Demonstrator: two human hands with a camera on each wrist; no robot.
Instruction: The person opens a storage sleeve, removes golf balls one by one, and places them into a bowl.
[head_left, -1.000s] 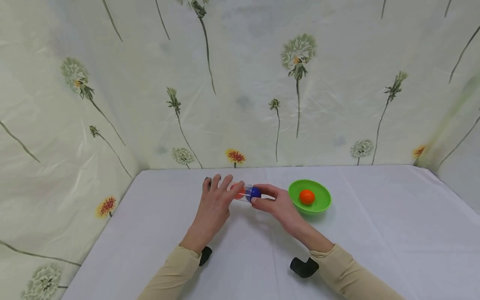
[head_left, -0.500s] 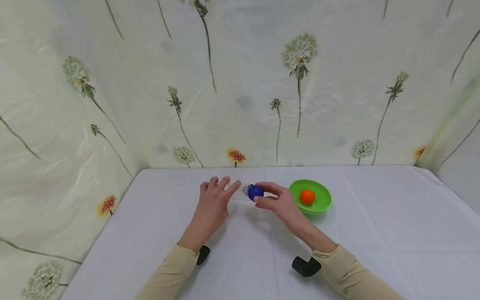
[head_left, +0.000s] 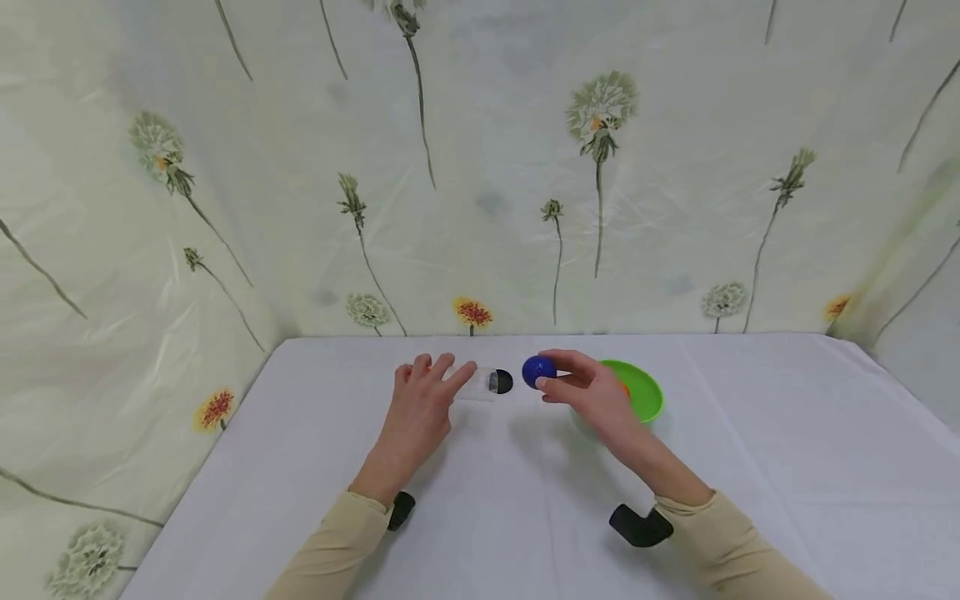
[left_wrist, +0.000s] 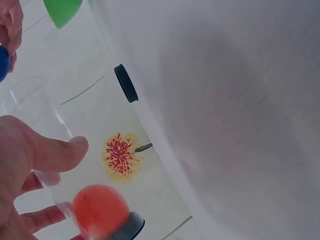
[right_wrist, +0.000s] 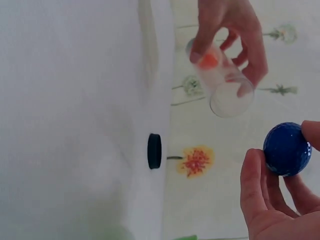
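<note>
My left hand (head_left: 418, 417) grips a clear plastic tube (head_left: 472, 387), held over the table with its open mouth toward the right. Inside, an orange-red ball (left_wrist: 99, 207) lies against the dark cap (left_wrist: 131, 227) closing the tube's other end. Just beyond that mouth, my right hand (head_left: 606, 410) pinches a dimpled blue golf ball (right_wrist: 287, 149) between thumb and fingertips. A loose black lid (right_wrist: 154, 151) rests on the table behind the tube; in the head view it shows right at the mouth, partly through the plastic.
A green bowl (head_left: 647, 393) stands on the white-covered table (head_left: 787, 467), partly behind my right hand. An orange ball (head_left: 626, 389) in it is mostly hidden by that hand. A flower-printed curtain (head_left: 480, 167) rises behind the table.
The blue golf ball has come out of the tube's mouth and moved right with my right hand. The orange-red ball has slid left inside the tube. The black lid has come into sight.
</note>
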